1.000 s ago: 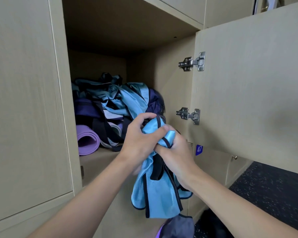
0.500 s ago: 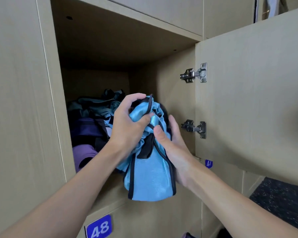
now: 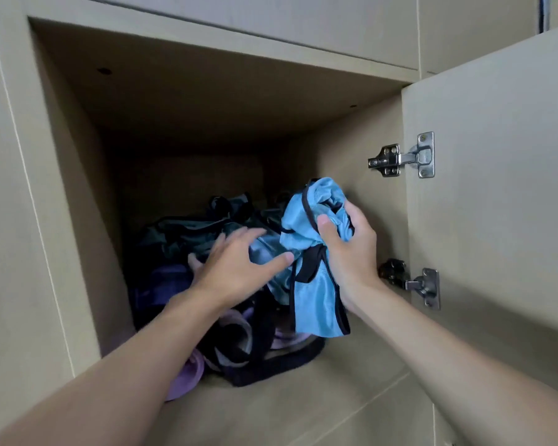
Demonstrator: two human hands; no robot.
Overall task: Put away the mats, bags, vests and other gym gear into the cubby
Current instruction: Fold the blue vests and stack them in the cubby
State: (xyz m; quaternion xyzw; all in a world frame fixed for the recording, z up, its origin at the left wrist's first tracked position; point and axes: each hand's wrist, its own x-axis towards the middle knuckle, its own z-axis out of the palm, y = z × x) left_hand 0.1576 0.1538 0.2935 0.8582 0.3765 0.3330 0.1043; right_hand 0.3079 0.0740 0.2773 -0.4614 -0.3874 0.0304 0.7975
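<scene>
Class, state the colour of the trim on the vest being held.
Black trim, on the light blue vest the right hand grips; head view.

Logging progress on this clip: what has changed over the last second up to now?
The blue vest has gone up from below the opening into the cubby. The left hand has let go of it and now spreads open over the pile of gear; the right hand alone grips the bunched vest. The pile, the purple mat and the open door stayed put.
</scene>
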